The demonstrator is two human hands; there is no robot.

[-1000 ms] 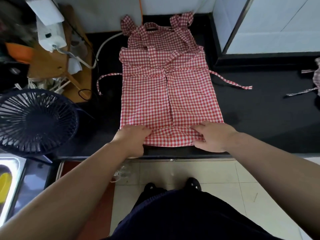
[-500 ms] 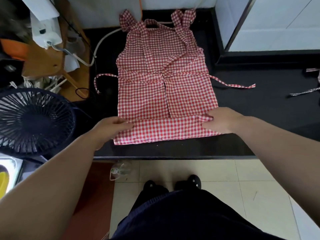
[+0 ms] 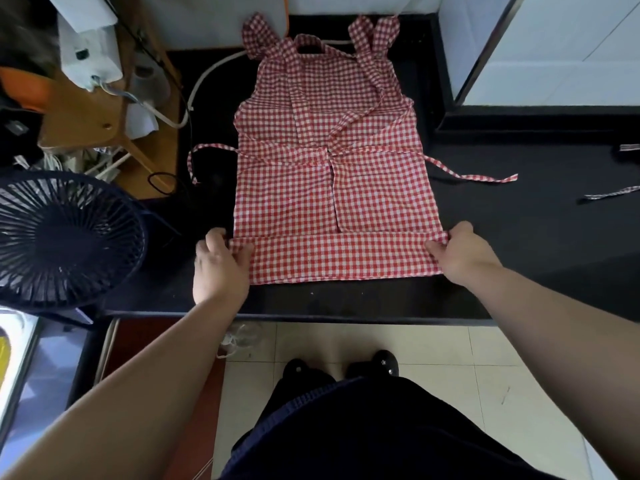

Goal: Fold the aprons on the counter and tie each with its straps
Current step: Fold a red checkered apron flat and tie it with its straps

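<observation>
From the head camera, a red-and-white gingham apron (image 3: 329,188) of thin woven cloth lies flat on a matte black counter (image 3: 519,244), bib end away from the person. Its two sides are folded inward and meet along a seam down the middle, giving a long rectangle. The hem end is turned up over the apron as a flat, narrow band (image 3: 339,259) running the full width, with a crisp straight upper edge.

The left hand (image 3: 218,265) is at the left end of that band, thumb on top and fingers curled, pinching the cloth. The right hand (image 3: 457,252) pinches the band's right end the same way, with small puckers in the fabric at its fingertips. The rest of the apron stretches away from both hands.

A thin waist strap (image 3: 207,148) loops out from the apron's left side, and another (image 3: 474,174) trails from its right side across the counter. Wider neck straps cross over the bib at the apron's far end.

Left of the apron stands a round dark fan (image 3: 65,237) with a ribbed wire grille. Far right of the apron lie two narrow checked strips (image 3: 609,194), possibly another apron's straps; too little shows to tell. Below the apron's near edge, past the counter lip, are glossy pale floor tiles (image 3: 381,341).
</observation>
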